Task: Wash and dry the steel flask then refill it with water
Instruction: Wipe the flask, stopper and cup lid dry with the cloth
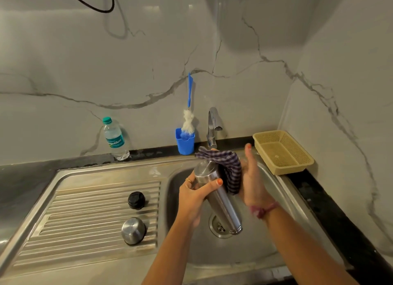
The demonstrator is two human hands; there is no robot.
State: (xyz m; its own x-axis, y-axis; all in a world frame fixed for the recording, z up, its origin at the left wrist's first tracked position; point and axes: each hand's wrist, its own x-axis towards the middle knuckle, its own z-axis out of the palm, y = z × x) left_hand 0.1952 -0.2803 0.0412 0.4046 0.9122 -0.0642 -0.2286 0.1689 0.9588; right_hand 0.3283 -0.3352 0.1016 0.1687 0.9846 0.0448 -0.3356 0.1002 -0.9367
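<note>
Head view: flask (pixel 221 196) tilted over sink bowl (pixel 265 238), gripped by left hand (pixel 194 196); right hand (pixel 252 181) pressing checked cloth (pixel 226 167) against its far end, thumb up. Two caps (pixel 136 200) left on drainboard (pixel 85 221); basket (pixel 282 151) at right edge.

You are seeing soft, dim overhead light glaring off the marble wall (pixel 148 50), a large shadow falling top right, motion blurring the right hand (pixel 253 178), edges bending
</note>
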